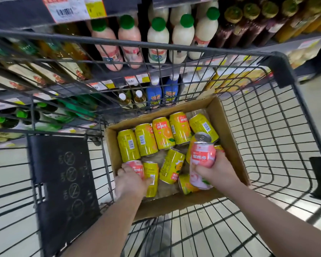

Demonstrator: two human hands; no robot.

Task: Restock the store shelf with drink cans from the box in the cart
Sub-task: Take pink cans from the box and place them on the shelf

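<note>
An open cardboard box [228, 125] lies in the wire cart [278, 145] and holds several yellow orange-drink cans [163, 133] lying on their sides. My left hand [130, 180] reaches into the box's near left corner and grips a pink can [137, 166] next to a yellow can [152, 177]. My right hand [219, 169] holds a second pink can [203, 153] upright, lifted a little above the cans at the box's right side. Another pink can [198, 179] lies under that hand.
Store shelves [119, 75] stand just beyond the cart, filled with pink and white green-capped bottles [158, 41], blue bottles [154, 95] and dark juice bottles. A black child-seat flap [63, 182] hangs on the cart's left. The cart's right half shows bare wire over the floor.
</note>
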